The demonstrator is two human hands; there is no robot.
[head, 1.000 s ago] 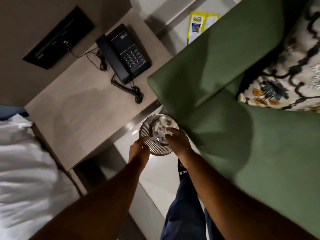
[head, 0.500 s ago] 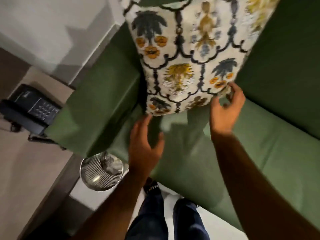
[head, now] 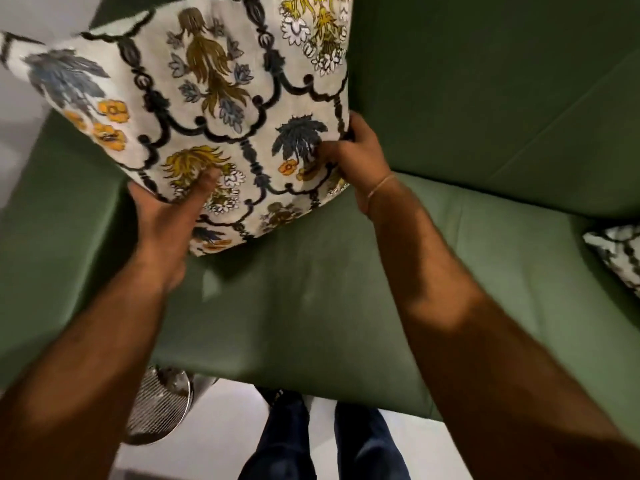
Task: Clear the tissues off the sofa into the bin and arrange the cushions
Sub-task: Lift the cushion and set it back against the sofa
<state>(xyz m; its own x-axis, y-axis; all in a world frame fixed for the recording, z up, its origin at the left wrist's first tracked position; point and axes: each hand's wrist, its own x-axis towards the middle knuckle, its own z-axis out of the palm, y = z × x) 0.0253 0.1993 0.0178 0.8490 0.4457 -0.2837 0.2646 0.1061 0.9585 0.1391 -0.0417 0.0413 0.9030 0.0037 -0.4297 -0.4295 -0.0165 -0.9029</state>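
Note:
A large white cushion [head: 221,109] with a floral print in black, yellow and blue is lifted above the green sofa [head: 346,306], near its left armrest. My left hand [head: 173,216] grips the cushion's lower left corner. My right hand [head: 356,157] grips its lower right edge. A second patterned cushion [head: 620,254] shows only a corner at the right edge, lying on the seat. The metal mesh bin [head: 162,407] stands on the floor below the sofa's front left corner, partly hidden by my left forearm. No tissues are visible on the seat.
The sofa's backrest [head: 502,98] rises at the upper right and its left armrest [head: 59,202] runs along the left. My legs in dark trousers [head: 322,441] stand on the pale floor [head: 221,427] just in front of the sofa.
One second ago both hands were at the bin with tissues. They then reached for the floral cushion and now both hold it, lifted and tilted left.

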